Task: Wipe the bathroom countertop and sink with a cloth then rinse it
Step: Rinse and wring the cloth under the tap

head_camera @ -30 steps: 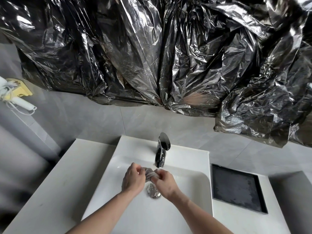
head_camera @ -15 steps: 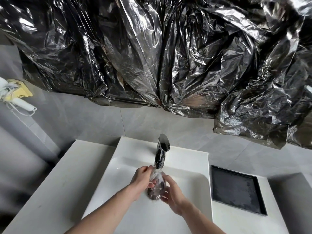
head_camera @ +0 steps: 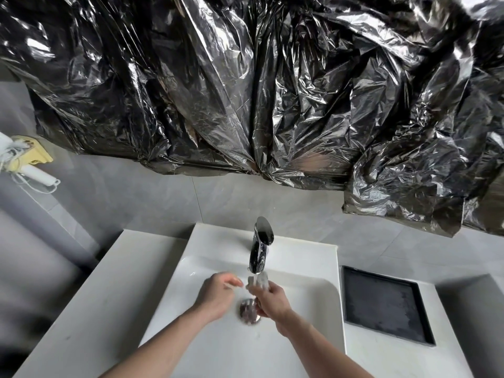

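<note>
Right hand [head_camera: 272, 297] grips cloth [head_camera: 259, 282] under faucet [head_camera: 260, 246], mid-sink [head_camera: 313, 285].

Left hand [head_camera: 218, 293]: raised mid-frame, palm turned right, fingers loosely curved with tips pointing toward the other hand, holding nothing; slightly blurred.
Right hand [head_camera: 270, 297]: just right of the left, fingers curled round a small wet cloth [head_camera: 259, 282].
Forearms: both bare, rising from the near edge and converging toward the far centre.
Gap: hands close, apart.
</note>
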Motion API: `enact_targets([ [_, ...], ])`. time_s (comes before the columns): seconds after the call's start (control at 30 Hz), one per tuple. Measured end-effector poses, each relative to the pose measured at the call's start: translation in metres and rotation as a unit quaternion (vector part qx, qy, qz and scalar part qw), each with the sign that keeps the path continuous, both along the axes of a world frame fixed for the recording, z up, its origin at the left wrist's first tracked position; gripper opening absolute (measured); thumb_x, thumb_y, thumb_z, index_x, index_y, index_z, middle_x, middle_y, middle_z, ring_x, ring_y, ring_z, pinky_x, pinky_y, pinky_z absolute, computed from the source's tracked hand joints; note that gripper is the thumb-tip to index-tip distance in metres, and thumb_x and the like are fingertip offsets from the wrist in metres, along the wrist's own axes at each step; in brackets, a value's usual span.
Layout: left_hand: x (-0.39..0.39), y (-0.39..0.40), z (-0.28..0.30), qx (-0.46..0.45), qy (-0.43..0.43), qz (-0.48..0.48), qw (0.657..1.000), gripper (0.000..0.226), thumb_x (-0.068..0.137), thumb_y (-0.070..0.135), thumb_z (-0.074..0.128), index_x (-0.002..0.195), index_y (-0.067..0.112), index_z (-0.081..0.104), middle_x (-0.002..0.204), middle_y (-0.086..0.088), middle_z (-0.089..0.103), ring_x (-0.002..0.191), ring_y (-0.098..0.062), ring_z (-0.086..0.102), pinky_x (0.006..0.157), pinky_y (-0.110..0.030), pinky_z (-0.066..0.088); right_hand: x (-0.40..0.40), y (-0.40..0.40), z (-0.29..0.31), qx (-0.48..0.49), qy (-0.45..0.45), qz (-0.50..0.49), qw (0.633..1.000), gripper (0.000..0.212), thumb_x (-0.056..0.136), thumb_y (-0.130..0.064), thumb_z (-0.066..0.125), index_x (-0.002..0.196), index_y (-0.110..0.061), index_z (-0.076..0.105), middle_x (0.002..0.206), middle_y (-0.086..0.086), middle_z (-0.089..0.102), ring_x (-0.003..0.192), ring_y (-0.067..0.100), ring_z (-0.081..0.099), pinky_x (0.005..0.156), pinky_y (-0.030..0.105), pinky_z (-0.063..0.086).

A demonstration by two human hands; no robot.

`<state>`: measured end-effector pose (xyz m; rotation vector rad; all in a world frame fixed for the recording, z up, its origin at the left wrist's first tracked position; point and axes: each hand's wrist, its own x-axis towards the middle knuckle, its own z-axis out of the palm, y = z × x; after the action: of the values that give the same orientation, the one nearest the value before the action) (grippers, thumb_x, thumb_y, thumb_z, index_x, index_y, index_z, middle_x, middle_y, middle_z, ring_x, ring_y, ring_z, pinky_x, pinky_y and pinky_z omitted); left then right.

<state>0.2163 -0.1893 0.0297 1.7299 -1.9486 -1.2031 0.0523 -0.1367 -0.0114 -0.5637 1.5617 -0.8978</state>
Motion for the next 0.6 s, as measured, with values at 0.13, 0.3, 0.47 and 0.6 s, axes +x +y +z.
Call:
enact_targets([
  [0.13,-0.003,-0.010,0.038,-0.173,0.024,-0.017,0.985,0.047,0.086,0.001,0.050,0.109,0.039,0.063,0.111,0.026,0.059,0.093,0.003,0.061,0.087,-0.026,0.052,0.001,-0.004,0.004,-0.047,0.133,0.096,0.985,0.043,0.074,-0.053,0.072,0.093,-0.014,0.074,0.080,-0.006,0.078,0.063,0.006,0.063,0.070,0.030,0.054],
  [0.3,-0.026,-0.012,0.095,-0.256,-0.002,-0.180,0.950,0.075,0.082,-0.003,0.046,0.142,0.041,0.045,0.148,0.032,0.031,0.133,0.009,0.037,0.105,-0.010,0.033,0.004,-0.010,0.019,-0.093,0.157,0.133,0.974,0.011,0.087,-0.021,0.067,0.087,-0.016,0.077,0.077,-0.015,0.077,0.069,-0.005,0.066,0.073,0.015,0.050],
  [0.47,-0.034,-0.016,0.104,-0.229,-0.085,-0.256,0.935,0.084,0.081,-0.002,0.041,0.154,0.039,0.032,0.162,0.024,0.019,0.147,-0.003,0.021,0.119,-0.027,0.029,-0.001,-0.004,0.016,-0.077,0.066,0.042,0.994,0.016,0.088,-0.008,0.068,0.102,-0.008,0.061,0.094,0.011,0.078,0.078,0.025,0.077,0.066,0.036,0.062],
  [0.6,-0.032,-0.014,0.103,-0.208,-0.106,-0.280,0.931,0.088,0.081,-0.004,0.039,0.158,0.036,0.024,0.165,0.020,0.013,0.149,-0.008,0.018,0.120,-0.027,0.025,-0.010,0.005,0.010,-0.046,0.062,0.048,0.996,0.011,0.085,-0.004,0.067,0.092,-0.003,0.060,0.084,0.010,0.071,0.069,0.019,0.069,0.055,0.025,0.052],
])
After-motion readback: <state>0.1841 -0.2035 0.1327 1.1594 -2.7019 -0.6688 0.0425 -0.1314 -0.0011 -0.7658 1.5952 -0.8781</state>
